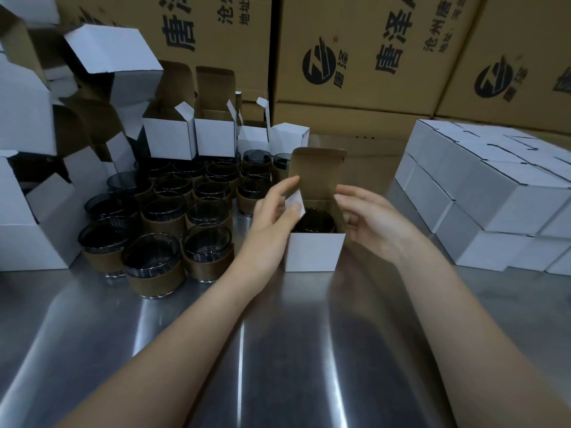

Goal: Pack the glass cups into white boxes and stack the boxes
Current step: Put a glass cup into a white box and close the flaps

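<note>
in front of the open box [313,251] the steel table [278,350] lies bare. left of the box, cups [160,211] stand packed tight, with empty boxes [31,236] beyond them. right of it, a strip of bare table, then a stack of closed boxes [482,193]. behind it, brown cartons [355,57] form a wall. its lid [318,171] stands upright at the back; the left hand [275,211] and right hand [370,223] flank its mouth.

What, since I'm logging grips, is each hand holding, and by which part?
Left hand pinches the open white box by its left side flap; right hand only presses its right flap.
</note>
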`<state>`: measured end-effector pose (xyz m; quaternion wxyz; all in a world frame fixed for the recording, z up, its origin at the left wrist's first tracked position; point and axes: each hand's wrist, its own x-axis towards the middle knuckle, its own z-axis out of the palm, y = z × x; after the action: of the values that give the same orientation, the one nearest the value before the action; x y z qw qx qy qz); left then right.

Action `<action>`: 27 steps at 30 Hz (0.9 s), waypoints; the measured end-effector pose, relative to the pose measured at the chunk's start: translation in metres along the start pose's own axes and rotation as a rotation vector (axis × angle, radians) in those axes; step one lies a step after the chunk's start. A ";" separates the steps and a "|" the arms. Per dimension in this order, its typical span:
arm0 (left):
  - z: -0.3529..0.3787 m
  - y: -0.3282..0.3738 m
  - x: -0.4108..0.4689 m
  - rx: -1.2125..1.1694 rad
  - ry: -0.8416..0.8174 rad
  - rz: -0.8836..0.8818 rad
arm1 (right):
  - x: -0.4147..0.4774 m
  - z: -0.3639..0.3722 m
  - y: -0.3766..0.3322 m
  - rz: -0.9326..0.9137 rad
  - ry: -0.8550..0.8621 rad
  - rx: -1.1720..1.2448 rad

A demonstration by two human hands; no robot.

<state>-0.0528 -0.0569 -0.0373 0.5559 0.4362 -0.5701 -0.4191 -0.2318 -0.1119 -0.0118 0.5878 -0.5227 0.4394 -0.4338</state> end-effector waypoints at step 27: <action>0.003 0.006 0.000 -0.145 0.010 -0.087 | -0.002 0.014 0.007 -0.328 0.065 -0.241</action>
<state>-0.0558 -0.0555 -0.0317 0.5701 0.4210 -0.5161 -0.4810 -0.2181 -0.1057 -0.0181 0.4280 -0.6397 0.4156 -0.4846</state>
